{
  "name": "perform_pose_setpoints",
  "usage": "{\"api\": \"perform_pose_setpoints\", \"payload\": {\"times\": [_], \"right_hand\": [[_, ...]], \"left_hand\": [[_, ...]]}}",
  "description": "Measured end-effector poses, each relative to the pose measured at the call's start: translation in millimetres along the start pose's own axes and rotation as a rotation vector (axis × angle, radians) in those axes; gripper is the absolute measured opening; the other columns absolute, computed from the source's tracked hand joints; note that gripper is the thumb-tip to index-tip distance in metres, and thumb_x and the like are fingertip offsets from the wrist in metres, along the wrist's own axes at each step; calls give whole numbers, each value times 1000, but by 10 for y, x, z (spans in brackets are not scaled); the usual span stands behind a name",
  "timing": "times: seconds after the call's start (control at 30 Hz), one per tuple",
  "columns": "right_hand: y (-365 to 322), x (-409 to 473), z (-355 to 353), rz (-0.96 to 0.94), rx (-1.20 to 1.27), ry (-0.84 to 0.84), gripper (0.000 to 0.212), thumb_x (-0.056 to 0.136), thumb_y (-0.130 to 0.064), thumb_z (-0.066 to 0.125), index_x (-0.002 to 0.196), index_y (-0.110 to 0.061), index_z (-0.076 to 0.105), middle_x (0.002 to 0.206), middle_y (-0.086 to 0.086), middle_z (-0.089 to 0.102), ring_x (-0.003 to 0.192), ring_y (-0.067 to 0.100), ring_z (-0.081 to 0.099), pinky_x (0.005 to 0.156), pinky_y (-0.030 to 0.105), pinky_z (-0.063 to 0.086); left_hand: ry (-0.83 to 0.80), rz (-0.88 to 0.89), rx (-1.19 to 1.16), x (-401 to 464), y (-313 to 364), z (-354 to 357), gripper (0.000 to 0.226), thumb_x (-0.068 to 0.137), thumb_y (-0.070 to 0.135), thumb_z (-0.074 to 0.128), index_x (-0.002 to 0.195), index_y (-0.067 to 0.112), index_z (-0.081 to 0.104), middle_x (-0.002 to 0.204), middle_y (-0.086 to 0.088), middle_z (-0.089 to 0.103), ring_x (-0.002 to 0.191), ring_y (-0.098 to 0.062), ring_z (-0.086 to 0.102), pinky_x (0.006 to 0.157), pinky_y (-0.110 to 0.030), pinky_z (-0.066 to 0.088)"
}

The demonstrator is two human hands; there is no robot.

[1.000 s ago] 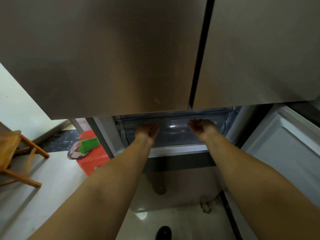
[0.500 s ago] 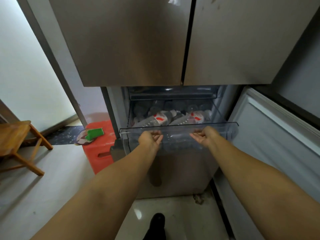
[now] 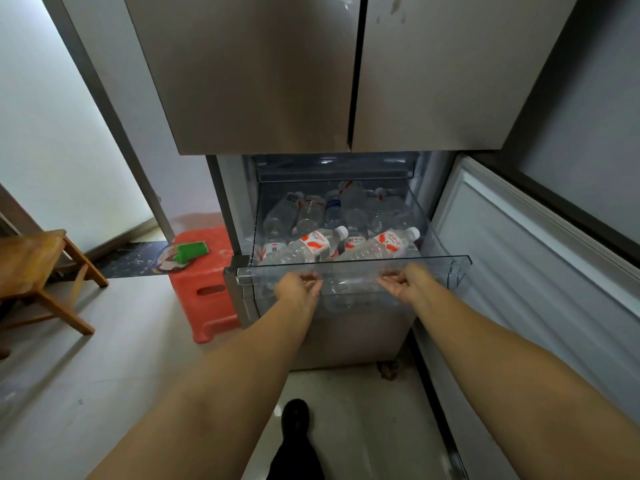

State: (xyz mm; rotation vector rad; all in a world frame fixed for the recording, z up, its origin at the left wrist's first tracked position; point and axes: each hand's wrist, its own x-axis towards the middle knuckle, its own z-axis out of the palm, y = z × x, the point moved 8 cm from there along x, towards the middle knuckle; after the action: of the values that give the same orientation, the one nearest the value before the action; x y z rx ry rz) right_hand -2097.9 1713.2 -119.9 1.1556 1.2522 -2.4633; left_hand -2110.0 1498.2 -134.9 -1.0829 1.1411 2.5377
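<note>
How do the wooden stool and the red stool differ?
The wooden stool has slanted open legs; the red stool has solid plastic sides. The red stool stands beside the fridge, carrying a green object; the wooden stool stands apart. Both rest on the floor.

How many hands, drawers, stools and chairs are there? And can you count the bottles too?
Hands: 2 (left hand, right hand)
Clear drawer: 1
Red stool: 1
Wooden chair: 1
Bottles: piled up and overlapping, too many to count surely
Total: 5, bottles left out
</note>
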Motion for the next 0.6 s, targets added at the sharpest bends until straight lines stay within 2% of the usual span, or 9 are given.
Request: {"api": "perform_pose_setpoints", "payload": {"times": [0.03, 0.1, 0.17, 0.23, 0.3, 0.33, 0.4, 0.5, 0.6], "right_hand": [[-9, 10, 3, 6, 0, -2, 27, 93, 15, 24, 86, 9, 50, 129, 27, 53, 127, 34, 51, 108, 44, 42], [-37, 14, -11, 18, -38, -3, 25, 93, 15, 26, 94, 14, 51, 133, 28, 51, 126, 35, 52, 106, 43, 42], [-74, -10, -54, 32, -138, 8, 21, 93, 13, 30, 94, 13, 51, 119, 28, 58, 116, 34, 58, 100, 42, 46], [-108, -7, -138, 62, -294, 18, 20, 95, 6, 36, 83, 7, 52, 89, 23, 68, 89, 31, 71, 79, 38, 58], [-142, -1, -239, 103, -557, 36, 22, 97, -2, 40, 84, 3, 56, 64, 18, 70, 56, 26, 72, 50, 36, 60], [-182, -15, -269, 118, -715, 35, 22, 98, -5, 40, 89, 3, 58, 65, 17, 71, 53, 25, 71, 46, 34, 58], [-295, -71, -263, 147, -962, 3, 23, 99, -8, 41, 97, 2, 62, 76, 16, 72, 56, 22, 72, 48, 30, 58], [-563, -169, -39, 86, -1039, -63, 25, 99, -13, 44, 91, -3, 66, 71, 9, 71, 56, 15, 70, 50, 24, 56], [-905, -209, 250, -144, -917, -5, 27, 100, -13, 40, 87, -7, 63, 71, 5, 65, 58, 13, 62, 47, 20, 50]], "left_hand": [[1, -2, -9, 6, 8, 6, 32, 96, -7, 28, 74, -1, 51, 75, -15, 52, 68, -20, 54, 95, -36, 50], [-8, -27, 5, 52, -2, 22, 32, 97, -6, 26, 76, -2, 50, 75, -15, 51, 65, -19, 52, 89, -34, 51], [-17, -64, 78, 85, -12, 23, 30, 97, -6, 26, 90, -7, 56, 73, -13, 50, 61, -17, 48, 81, -30, 52], [-48, -139, 180, 65, -55, 42, 29, 98, -4, 28, 106, -3, 56, 74, -13, 50, 62, -17, 46, 74, -28, 55], [-162, -256, 361, -67, -147, 150, 22, 98, 0, 31, 92, 0, 52, 77, -14, 51, 66, -21, 52, 73, -35, 56], [-259, -310, 507, -181, -205, 240, 21, 98, 1, 33, 87, 1, 51, 80, -15, 55, 71, -23, 56, 78, -38, 54], [-481, -340, 830, -423, -268, 467, 18, 98, 5, 39, 89, 4, 55, 86, -14, 62, 78, -24, 62, 80, -37, 53], [-690, -180, 1064, -590, -141, 893, 15, 98, 12, 45, 95, 9, 59, 84, -7, 65, 76, -19, 66, 74, -32, 56], [-651, 108, 1173, -508, 219, 1200, 16, 97, 11, 47, 92, 8, 61, 81, -8, 62, 72, -20, 62, 76, -33, 57]]}}
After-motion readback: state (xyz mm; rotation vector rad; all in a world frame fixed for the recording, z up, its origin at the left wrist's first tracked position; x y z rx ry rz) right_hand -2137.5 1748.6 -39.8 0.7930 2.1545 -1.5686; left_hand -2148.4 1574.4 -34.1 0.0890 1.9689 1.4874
